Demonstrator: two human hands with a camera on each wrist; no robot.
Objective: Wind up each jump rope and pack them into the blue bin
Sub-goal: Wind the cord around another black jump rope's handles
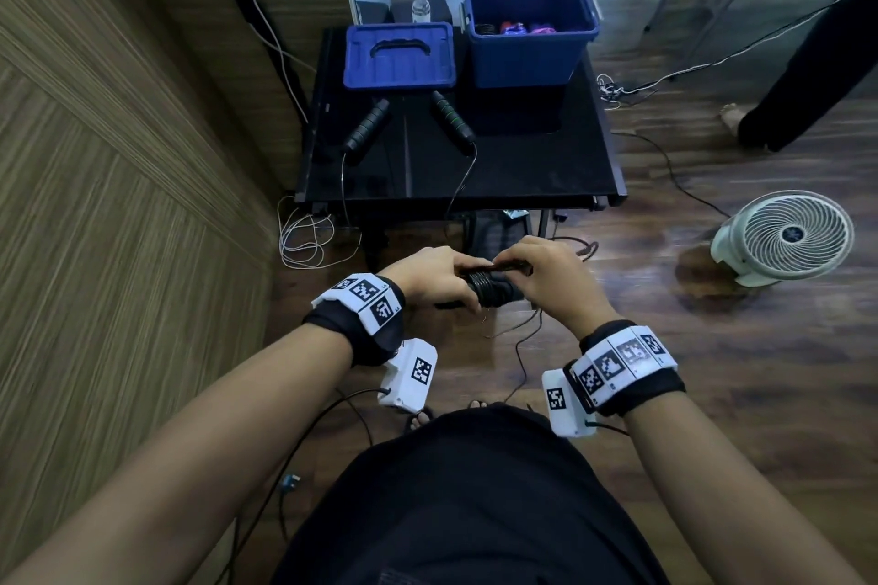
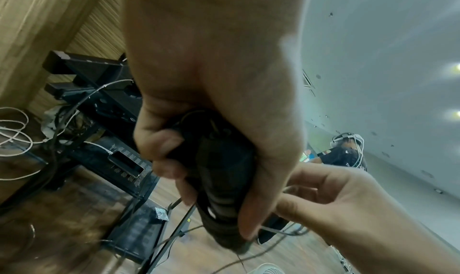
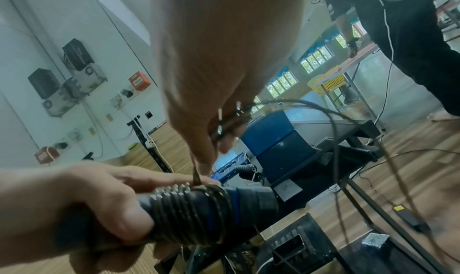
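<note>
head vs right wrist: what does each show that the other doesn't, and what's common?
Head only: the open blue bin with items inside, a water bottle and a white floor fan.

Right wrist only: the cord coils wound close on the handles, with a blue band, and wall boxes.

Both: the left hand gripping the handles, the right hand pinching the cord, and the blue lid.

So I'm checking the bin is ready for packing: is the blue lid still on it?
No, the blue lid lies on the black table, left of the open blue bin.
</note>
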